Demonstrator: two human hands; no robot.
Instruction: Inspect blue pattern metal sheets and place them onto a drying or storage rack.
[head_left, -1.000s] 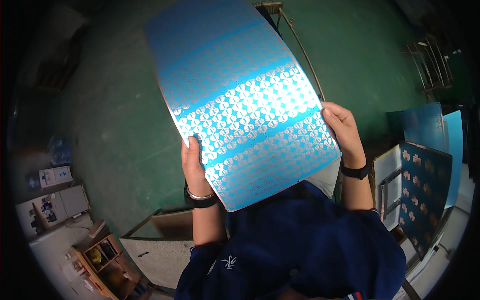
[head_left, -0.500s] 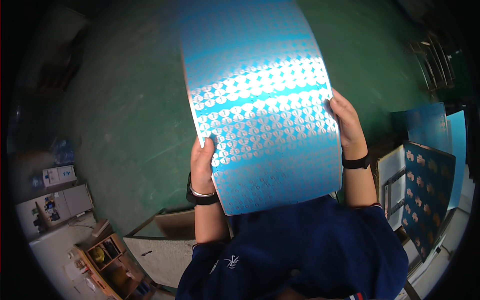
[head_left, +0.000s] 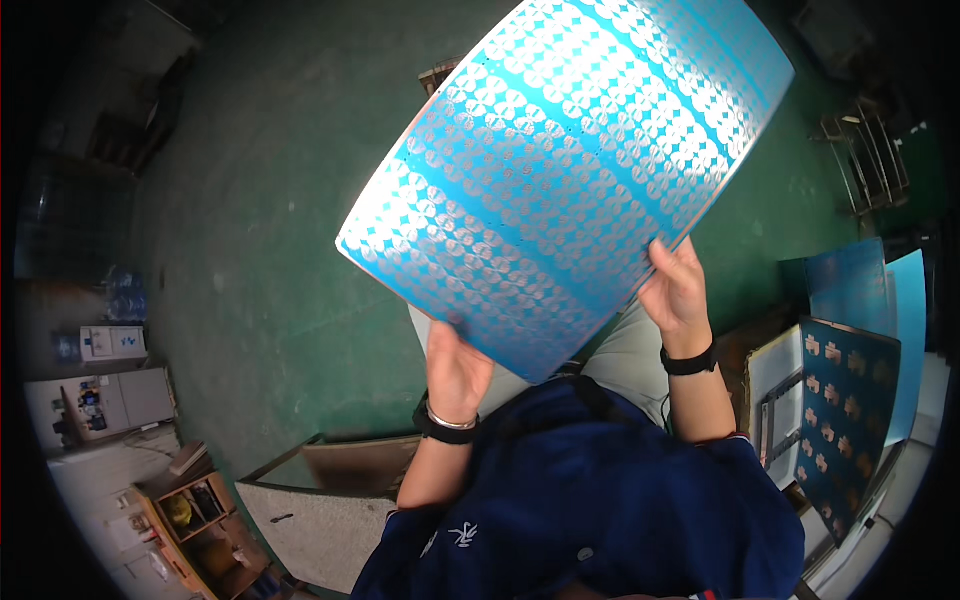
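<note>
While the left hand (head_left: 458, 372) grasps the near edge of a large blue sheet (head_left: 560, 170), the right hand (head_left: 675, 290) grips its right edge, thumb over the patterned face, other fingers partly hidden. Sheet is held up in front of the person, slanted toward far right, slightly curved, covered in rows of pale shiny shapes with bright glare. Black band (head_left: 447, 432) plus silver bracelet (head_left: 436, 415) on left wrist, black wristband (head_left: 690, 362) on right. Green floor (head_left: 250, 250) lies beyond. Near right: dark panel (head_left: 848, 420) with lighter cut-out-like marks, plain blue sheet (head_left: 906, 340) standing just behind it. Far right: metal frame (head_left: 865, 160). Near left: wooden shelf unit (head_left: 205, 535), grey box-like furniture (head_left: 310, 525) beside it.
</note>
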